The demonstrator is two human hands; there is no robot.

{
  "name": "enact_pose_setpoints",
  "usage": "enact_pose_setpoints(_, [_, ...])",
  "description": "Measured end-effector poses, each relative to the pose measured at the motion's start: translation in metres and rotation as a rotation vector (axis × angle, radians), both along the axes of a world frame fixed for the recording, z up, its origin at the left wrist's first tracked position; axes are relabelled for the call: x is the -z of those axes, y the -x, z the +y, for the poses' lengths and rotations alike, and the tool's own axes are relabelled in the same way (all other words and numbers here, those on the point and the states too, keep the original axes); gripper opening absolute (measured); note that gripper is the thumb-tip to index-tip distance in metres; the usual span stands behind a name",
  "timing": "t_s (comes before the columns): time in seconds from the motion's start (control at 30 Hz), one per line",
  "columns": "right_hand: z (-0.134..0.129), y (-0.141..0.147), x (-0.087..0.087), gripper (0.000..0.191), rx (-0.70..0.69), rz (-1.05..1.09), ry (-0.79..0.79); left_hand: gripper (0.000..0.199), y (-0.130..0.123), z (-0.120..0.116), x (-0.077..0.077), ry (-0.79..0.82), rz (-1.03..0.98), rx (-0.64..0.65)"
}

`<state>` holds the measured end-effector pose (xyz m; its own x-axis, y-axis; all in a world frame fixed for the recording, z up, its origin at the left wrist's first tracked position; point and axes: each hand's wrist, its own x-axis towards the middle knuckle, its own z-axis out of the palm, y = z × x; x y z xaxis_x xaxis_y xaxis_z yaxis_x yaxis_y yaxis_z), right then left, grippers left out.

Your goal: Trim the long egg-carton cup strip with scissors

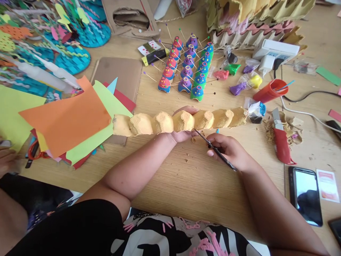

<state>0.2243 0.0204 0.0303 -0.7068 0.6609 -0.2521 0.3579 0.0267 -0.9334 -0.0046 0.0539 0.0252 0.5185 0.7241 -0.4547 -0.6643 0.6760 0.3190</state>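
A long yellow strip cut from an egg carton [163, 122], with a row of bumps, lies across the middle of the head view above the table. My left hand [183, 136] grips it near its centre from behind and below; the strip hides most of the fingers. In my right hand [226, 151] is a pair of dark-handled scissors [220, 155], fingers wrapped round the handles. The blade tips touch the lower edge of the strip, just right of my left hand. Small yellow scraps [194, 140] are scattered on the wood underneath.
Painted carton caterpillars [186, 73] with pins stand behind the strip. Coloured paper sheets [66, 117] lie left, beside another person's hand [7, 156]. At right are an orange cup [270, 90], a red-handled cutter [281, 142] and a phone [306, 195]. Stacked egg cartons [255, 39] stand behind.
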Motion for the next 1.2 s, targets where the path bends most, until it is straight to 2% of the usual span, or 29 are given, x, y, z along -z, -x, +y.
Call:
enact_pose_setpoints(0.13, [0.001, 0.001, 0.0, 0.044, 0.003, 0.004, 0.009, 0.024, -0.001, 0.002, 0.01, -0.062, -0.015, 0.003])
enact_pose_setpoints(0.3, [0.001, 0.002, -0.001, 0.043, 0.008, 0.015, 0.034, 0.024, 0.0, 0.003, 0.017, -0.11, -0.021, 0.079])
enact_pose_setpoints(0.5, [0.0, 0.002, 0.001, 0.038, -0.012, -0.002, 0.031, 0.026, -0.001, 0.001, 0.014, -0.171, -0.016, 0.033])
enact_pose_setpoints(0.77, [0.0, 0.003, 0.001, 0.043, 0.019, -0.001, 0.06, 0.027, 0.0, 0.001, 0.005, -0.024, -0.022, 0.014])
enact_pose_setpoints(0.97, [0.0, 0.003, 0.002, 0.04, 0.01, -0.018, 0.013, 0.024, 0.002, 0.002, 0.013, -0.084, -0.082, 0.054])
enact_pose_setpoints(1.2, [0.0, 0.004, 0.003, 0.038, 0.035, -0.022, -0.01, 0.026, 0.001, 0.002, 0.005, -0.029, -0.041, 0.065])
